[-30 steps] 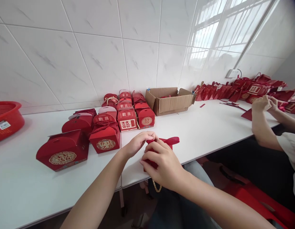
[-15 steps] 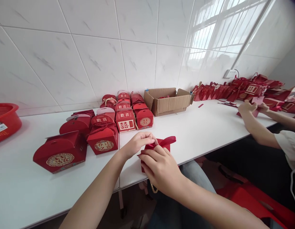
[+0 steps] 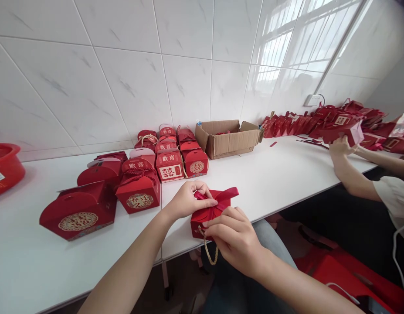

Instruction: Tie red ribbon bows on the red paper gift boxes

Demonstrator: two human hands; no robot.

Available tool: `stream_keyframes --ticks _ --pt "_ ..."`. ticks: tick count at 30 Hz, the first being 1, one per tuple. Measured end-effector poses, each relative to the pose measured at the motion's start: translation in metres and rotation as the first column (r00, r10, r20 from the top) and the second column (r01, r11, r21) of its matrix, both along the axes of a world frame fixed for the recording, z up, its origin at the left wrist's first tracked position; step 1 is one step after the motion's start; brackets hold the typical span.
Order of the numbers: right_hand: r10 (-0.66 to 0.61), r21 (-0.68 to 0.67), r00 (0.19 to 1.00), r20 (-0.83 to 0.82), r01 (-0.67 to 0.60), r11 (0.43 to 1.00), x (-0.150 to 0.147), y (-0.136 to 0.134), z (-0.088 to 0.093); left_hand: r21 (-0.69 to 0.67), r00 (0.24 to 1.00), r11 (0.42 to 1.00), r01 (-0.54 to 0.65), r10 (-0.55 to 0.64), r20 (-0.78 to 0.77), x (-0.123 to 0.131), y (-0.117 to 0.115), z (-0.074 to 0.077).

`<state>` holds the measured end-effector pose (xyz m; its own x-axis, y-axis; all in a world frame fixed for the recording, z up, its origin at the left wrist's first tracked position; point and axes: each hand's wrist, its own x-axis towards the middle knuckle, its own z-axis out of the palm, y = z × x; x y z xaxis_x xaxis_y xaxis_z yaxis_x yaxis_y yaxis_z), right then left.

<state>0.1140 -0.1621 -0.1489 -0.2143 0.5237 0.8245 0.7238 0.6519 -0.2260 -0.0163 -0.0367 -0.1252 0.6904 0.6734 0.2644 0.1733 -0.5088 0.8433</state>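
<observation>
At the front edge of the table sits a small red gift box (image 3: 197, 224) with a red ribbon (image 3: 230, 192) crossed and looped over its top. My left hand (image 3: 190, 199) is closed, its thumb and fingers pinching the ribbon on the box's far left side. From the right, my right hand (image 3: 237, 235) reaches over the box; its fingertips are pressed together on the ribbon near the front, and the exact grip is partly hidden. A twisted tan cord handle (image 3: 212, 261) hangs from the box's front, below the table edge.
Several finished-looking red gift boxes (image 3: 138, 198) stand in rows at left. Behind them are a cardboard box (image 3: 232, 145) and a red plastic basket (image 3: 7, 168). On the right, another person's hand (image 3: 341, 148) holds a red box beside a pile of red boxes (image 3: 368, 115).
My right hand has drawn back toward me and right, uncovering the box top and cord handle. My left thumb now lies over the ribbon's middle. The other person's box has turned and risen.
</observation>
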Motion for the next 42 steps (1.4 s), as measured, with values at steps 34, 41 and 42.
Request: stream_keyframes --ticks 34,41,42 --pt "-0.224 -0.781 0.9 -0.375 -0.177 0.599 0.039 -0.014 0.012 0.108 0.993 0.991 -0.073 0.083 -0.088 0.005 0.005 -0.004" --pt "-0.228 -0.755 0.862 -0.453 -0.234 0.613 0.032 -0.017 0.004 0.051 0.993 0.994 -0.1 0.103 -0.06 0.007 0.006 -0.004" --pt "-0.229 -0.756 0.862 -0.453 -0.235 0.611 0.032 -0.018 0.004 0.05 0.994 0.994 -0.094 0.097 -0.055 0.006 0.005 -0.004"
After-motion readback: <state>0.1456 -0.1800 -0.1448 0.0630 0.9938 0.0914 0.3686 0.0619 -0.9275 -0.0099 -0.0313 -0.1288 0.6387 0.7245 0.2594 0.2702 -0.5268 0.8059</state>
